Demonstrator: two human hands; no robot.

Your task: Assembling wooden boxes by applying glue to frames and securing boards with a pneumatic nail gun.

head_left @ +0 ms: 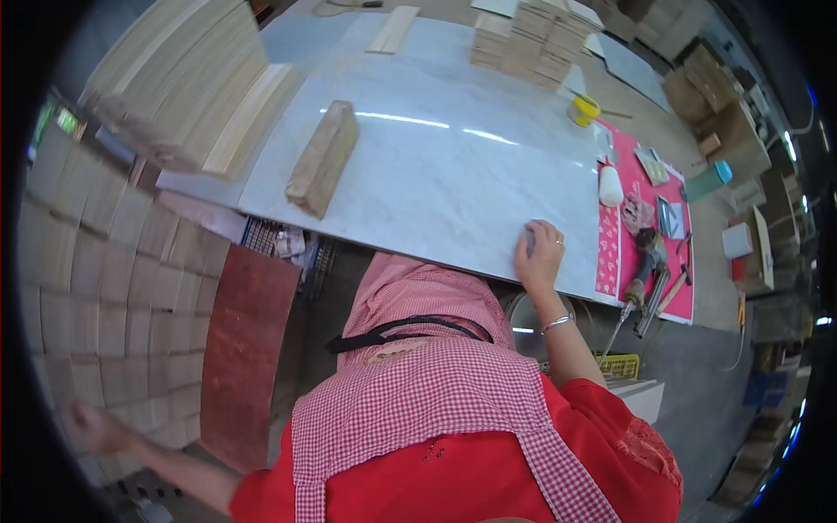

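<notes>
My right hand [540,254] rests at the near edge of the white marble-look tabletop [418,174], its fingers curled inward. A small greyish patch shows between thumb and fingers; whether it is an object or shadow I cannot make out. Far out at the lower left, my left hand [98,429] is smeared by motion, beside tall stacks of pale wooden pieces [113,270]. Its fingers cannot be read. On the left part of the tabletop lies a long, worn wooden block [323,159], set at a slant, apart from both hands.
Long wooden boards [200,87] stand stacked at the tabletop's left. Small wood pieces [532,44] are piled at the back. A pink mat [641,218] on the right bears a white bottle [610,185], a power tool [647,261] and a hammer [673,292]. A reddish-brown panel [247,349] leans left of me.
</notes>
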